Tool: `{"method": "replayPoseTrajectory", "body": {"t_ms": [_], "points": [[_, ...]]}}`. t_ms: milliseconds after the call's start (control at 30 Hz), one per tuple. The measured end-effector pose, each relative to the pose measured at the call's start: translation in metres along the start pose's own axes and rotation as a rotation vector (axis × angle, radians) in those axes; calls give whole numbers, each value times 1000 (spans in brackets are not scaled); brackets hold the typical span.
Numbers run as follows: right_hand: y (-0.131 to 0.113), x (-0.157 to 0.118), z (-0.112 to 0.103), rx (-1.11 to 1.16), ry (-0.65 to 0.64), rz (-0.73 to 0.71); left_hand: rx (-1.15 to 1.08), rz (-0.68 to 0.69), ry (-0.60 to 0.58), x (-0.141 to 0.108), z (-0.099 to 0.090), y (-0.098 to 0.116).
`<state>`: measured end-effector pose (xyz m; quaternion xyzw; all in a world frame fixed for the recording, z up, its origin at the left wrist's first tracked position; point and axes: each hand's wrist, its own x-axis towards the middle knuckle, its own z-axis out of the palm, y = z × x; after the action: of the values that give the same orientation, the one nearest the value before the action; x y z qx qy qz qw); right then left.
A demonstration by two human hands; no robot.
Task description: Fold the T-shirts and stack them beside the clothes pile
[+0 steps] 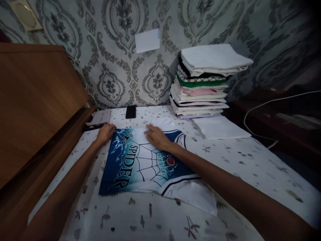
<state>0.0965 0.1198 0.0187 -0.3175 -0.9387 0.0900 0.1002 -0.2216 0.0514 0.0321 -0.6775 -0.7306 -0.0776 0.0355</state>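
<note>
Evidently both hands are at the far edge of the shirt (147, 167), which lies front up on the patterned sheet (140, 217), its hem to the left and its neck to the right. The left hand (106, 133) is at the far hem corner, fingers bent over it — whether they pinch the fabric I cannot tell. The right hand (157, 138) rests palm down farther along, fingers a little spread, its tips by the edge; that forearm crosses above the chest print. Dark lettering reads SPIDER near the hem, with a web beside it and a red badge toward the chest. One white sleeve lies out on the near side. Beyond the left hand are some folded clothes (100, 117), next to the wooden panel (37, 100), and a black phone (130, 112) lies near the wall (110, 80). To the right stands a tall pile (200, 95) of folded garments — white on top, green and pink lower down — with a white cloth (222, 128) just in front.
</note>
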Motion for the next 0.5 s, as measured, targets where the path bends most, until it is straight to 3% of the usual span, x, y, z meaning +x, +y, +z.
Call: {"method": "replayPoseTrajectory", "body": {"t_ms": [200,500], "points": [[1,12,11,-5,-21,3,146,144,-54,13,-2,6],[11,25,20,-23,0,1,240,282,-184,26,-10,-8]]}}
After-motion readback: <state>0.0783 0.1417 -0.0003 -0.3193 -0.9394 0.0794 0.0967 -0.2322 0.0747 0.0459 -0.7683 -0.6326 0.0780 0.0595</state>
